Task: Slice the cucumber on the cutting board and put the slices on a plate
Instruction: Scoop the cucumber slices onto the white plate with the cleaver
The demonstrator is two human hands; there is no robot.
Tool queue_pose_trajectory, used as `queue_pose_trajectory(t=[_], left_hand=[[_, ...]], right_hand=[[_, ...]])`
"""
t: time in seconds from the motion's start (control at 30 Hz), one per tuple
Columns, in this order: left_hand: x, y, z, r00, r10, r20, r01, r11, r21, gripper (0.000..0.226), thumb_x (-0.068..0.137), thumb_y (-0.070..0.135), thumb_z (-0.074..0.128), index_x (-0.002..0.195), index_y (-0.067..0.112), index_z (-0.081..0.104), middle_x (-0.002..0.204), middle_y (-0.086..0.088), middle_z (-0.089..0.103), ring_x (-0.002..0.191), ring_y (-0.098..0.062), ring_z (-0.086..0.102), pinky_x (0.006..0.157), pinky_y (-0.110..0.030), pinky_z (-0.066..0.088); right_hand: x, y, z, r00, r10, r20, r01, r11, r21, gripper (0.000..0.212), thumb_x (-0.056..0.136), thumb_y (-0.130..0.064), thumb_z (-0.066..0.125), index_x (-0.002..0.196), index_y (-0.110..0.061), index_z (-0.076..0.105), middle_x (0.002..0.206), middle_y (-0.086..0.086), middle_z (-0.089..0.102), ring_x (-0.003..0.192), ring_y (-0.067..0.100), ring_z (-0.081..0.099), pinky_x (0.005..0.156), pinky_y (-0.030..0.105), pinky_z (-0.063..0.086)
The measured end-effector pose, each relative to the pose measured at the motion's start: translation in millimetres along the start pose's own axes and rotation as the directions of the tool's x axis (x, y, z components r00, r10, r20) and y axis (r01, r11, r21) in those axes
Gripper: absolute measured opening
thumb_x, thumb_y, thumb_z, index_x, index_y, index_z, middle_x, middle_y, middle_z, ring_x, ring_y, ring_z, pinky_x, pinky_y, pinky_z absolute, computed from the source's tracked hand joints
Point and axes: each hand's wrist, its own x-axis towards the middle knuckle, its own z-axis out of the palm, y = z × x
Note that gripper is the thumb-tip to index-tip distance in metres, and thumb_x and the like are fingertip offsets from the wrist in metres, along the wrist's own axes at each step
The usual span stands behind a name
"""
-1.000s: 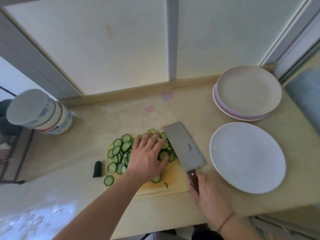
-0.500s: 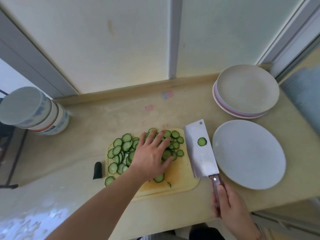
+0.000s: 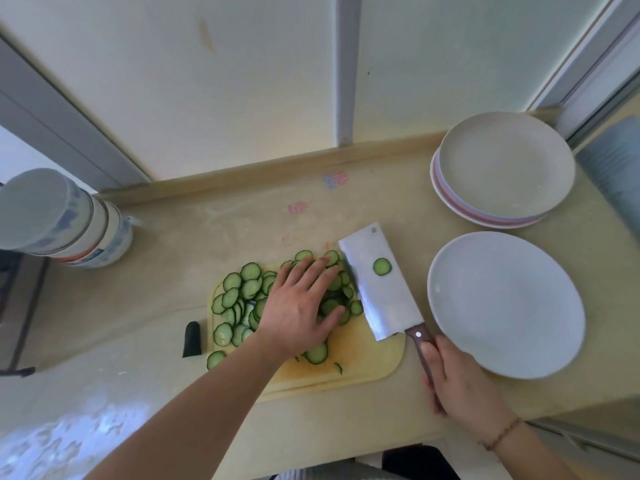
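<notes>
Several thin cucumber slices [image 3: 239, 292] lie heaped on the yellow cutting board [image 3: 367, 358] in the middle of the counter. My left hand [image 3: 301, 306] lies flat on the heap with its fingers spread, fingertips close to the cleaver. My right hand [image 3: 457, 379] grips the brown handle of the cleaver [image 3: 377, 289], whose wide blade lies nearly flat at the board's right side, its left edge against the slices. One slice [image 3: 381, 266] sticks to the blade's face. A white plate [image 3: 505, 306] with nothing on it sits just right of the cleaver.
A stack of plates [image 3: 502, 168] stands at the back right. Stacked bowls [image 3: 59, 220] sit at the far left of the counter. A small black object [image 3: 192, 339] lies beside the board's left edge, and one slice [image 3: 215, 360] lies off the board.
The cleaver swung off the slices toward the plate, then came back left with its edge against the heap. A slice now shows on the blade. My left hand stayed on the slices.
</notes>
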Motion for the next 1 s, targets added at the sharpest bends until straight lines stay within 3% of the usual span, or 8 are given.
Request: queue_pose_trajectory(t=[0.17,0.23,0.33,0.47,0.6,0.7,0.83,1.0], left_hand=[[-2,0,2,1.000,0.026,-0.017,-0.026,1.000,-0.007,0.067,0.093,0.061,0.048,0.149,0.023,0.043,0.153,-0.005,0.049,0.141,-0.036,0.044,0.113,-0.058,0.038],[-1,-1,2,0.999,0.036,-0.025,-0.036,0.999,-0.010,0.068,0.093,0.062,0.049,0.149,0.022,0.045,0.151,-0.006,0.051,0.140,-0.036,0.045,0.112,-0.057,0.039],[-2,-2,2,0.995,0.069,-0.076,-0.071,0.997,-0.018,0.066,0.091,0.060,0.055,0.138,0.014,0.059,0.136,-0.007,0.060,0.129,-0.034,0.052,0.104,-0.053,0.044],[-3,-1,3,0.991,0.106,-0.082,-0.106,0.994,0.009,0.065,0.089,0.062,0.057,0.129,0.011,0.065,0.128,-0.007,0.061,0.126,-0.034,0.052,0.102,-0.052,0.044],[-6,2,1,0.986,0.160,-0.046,-0.159,0.987,0.038,0.068,0.089,0.065,0.057,0.133,0.013,0.062,0.129,-0.007,0.060,0.128,-0.035,0.052,0.101,-0.053,0.043],[-8,5,1,0.986,0.163,0.024,-0.164,0.982,0.088,0.073,0.089,0.069,0.054,0.142,0.019,0.056,0.141,-0.007,0.055,0.135,-0.037,0.047,0.104,-0.058,0.042],[-7,9,0,0.975,0.191,0.114,-0.208,0.965,0.161,0.074,0.092,0.071,0.043,0.151,0.026,0.046,0.157,-0.007,0.043,0.144,-0.037,0.038,0.111,-0.062,0.038],[-7,18,2,0.965,0.223,0.140,-0.246,0.953,0.179,0.071,0.095,0.069,0.036,0.148,0.025,0.051,0.152,-0.008,0.050,0.141,-0.039,0.043,0.109,-0.064,0.040]], right_hand=[[-3,1,2,0.996,-0.078,0.034,0.082,0.990,-0.117,0.037,0.103,-0.029,0.040,0.075,-0.010,0.055,0.052,0.005,0.056,0.065,-0.004,0.058,0.063,0.006,0.039],[-10,-1,2,0.992,-0.055,0.114,0.071,0.988,-0.139,0.033,0.104,-0.032,0.039,0.078,-0.018,0.053,0.053,-0.001,0.053,0.065,-0.007,0.057,0.063,0.010,0.041],[-17,-5,10,0.954,0.030,0.299,0.006,0.993,-0.119,0.031,0.105,-0.034,0.033,0.081,-0.021,0.048,0.055,0.004,0.059,0.042,0.005,0.055,0.050,0.016,0.041],[-14,-13,18,0.956,0.033,0.291,0.002,0.993,-0.116,0.032,0.105,-0.036,0.029,0.088,-0.019,0.050,0.062,0.014,0.067,0.042,0.019,0.062,0.053,0.026,0.052],[-18,-22,30,0.969,-0.046,0.241,0.055,0.998,-0.030,0.029,0.104,-0.037,0.033,0.084,-0.026,0.052,0.054,-0.004,0.063,0.043,0.009,0.060,0.057,0.031,0.053],[-19,-21,31,0.974,-0.082,0.210,0.080,0.997,0.020,0.028,0.104,-0.034,0.037,0.083,-0.028,0.054,0.053,-0.021,0.061,0.044,0.006,0.058,0.057,0.035,0.052],[-22,-19,24,0.977,-0.065,0.201,0.036,0.989,0.142,0.033,0.103,-0.033,0.036,0.096,-0.018,0.064,0.043,0.001,0.057,0.031,0.015,0.053,0.041,0.027,0.046],[-27,-8,19,0.987,-0.052,0.149,0.030,0.989,0.146,0.041,0.102,-0.036,0.037,0.077,-0.013,0.060,0.047,0.017,0.058,0.038,0.023,0.056,0.045,0.029,0.042]])
